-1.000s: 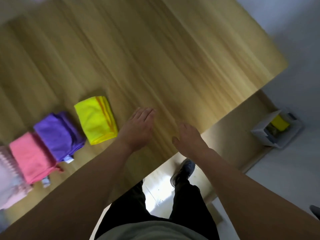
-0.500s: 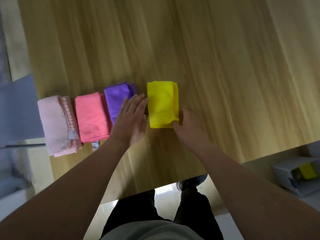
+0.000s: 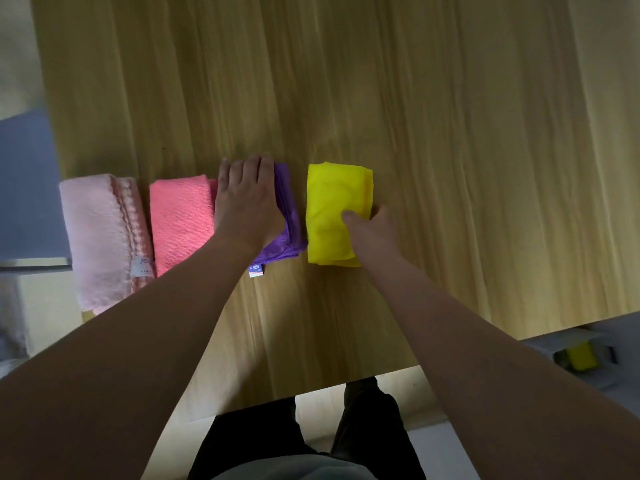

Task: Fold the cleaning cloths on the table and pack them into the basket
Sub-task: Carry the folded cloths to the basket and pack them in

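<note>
Four folded cloths lie in a row along the wooden tabletop (image 3: 433,116), toward its near edge: a pale pink fleece cloth (image 3: 95,233) at the left edge, then a coral ribbed cloth (image 3: 181,220). The left hand (image 3: 247,199) lies flat, fingers straight, on the purple microfibre cloth (image 3: 287,216). The right hand (image 3: 372,225) pinches the yellow microfibre cloth (image 3: 332,202), thumb on top.

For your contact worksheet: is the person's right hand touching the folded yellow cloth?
Touching. The head view shows the right hand gripping the folded yellow cloth, thumb pressed on top.
</note>
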Demonstrator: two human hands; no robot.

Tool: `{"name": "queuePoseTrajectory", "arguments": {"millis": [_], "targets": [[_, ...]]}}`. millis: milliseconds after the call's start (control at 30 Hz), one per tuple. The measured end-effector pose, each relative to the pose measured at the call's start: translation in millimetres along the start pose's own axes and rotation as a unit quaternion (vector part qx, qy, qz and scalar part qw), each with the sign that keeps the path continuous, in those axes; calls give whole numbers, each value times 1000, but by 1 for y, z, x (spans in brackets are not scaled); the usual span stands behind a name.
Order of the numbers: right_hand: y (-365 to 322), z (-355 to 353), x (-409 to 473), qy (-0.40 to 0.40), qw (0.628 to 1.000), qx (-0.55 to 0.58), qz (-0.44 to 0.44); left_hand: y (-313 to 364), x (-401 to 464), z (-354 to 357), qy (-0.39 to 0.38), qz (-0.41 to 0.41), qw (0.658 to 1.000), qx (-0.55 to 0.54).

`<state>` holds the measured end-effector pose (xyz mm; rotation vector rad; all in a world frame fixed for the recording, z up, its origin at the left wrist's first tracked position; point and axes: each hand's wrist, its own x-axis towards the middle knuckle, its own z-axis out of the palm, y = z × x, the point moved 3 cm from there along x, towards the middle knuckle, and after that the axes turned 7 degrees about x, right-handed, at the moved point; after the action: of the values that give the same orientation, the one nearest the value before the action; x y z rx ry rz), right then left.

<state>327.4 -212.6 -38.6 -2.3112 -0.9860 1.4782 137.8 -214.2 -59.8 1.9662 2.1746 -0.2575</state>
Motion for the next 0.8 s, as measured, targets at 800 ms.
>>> {"name": "queuePoseTrajectory", "arguments": {"millis": [800], "targets": [[65,-103,18,63,994,82,44,130,15,-17,29,147,984,-93]]}}
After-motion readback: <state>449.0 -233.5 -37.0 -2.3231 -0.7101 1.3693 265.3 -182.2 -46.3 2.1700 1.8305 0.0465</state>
